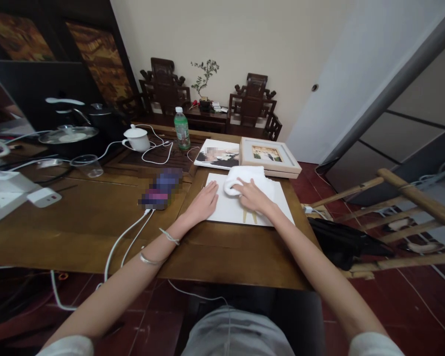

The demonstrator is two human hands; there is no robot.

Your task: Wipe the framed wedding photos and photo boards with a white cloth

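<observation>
A flat white panel (230, 210) lies on the wooden table (96, 222) in front of me. My left hand (203, 201) rests flat on its left edge, fingers stretched out. My right hand (252, 195) presses on a white cloth (250, 175) bunched on the panel's far part, fingers curled into the fabric. Beyond the cloth lie a light wooden picture frame (270, 155) and a photo print (218, 153).
A phone (161, 190) with white cables lies left of the panel. Farther back stand a green bottle (181, 128), a white teapot (136, 138), a plastic cup (87, 165) and a pot with glass lid (68, 134). A bamboo chair (393, 217) stands right.
</observation>
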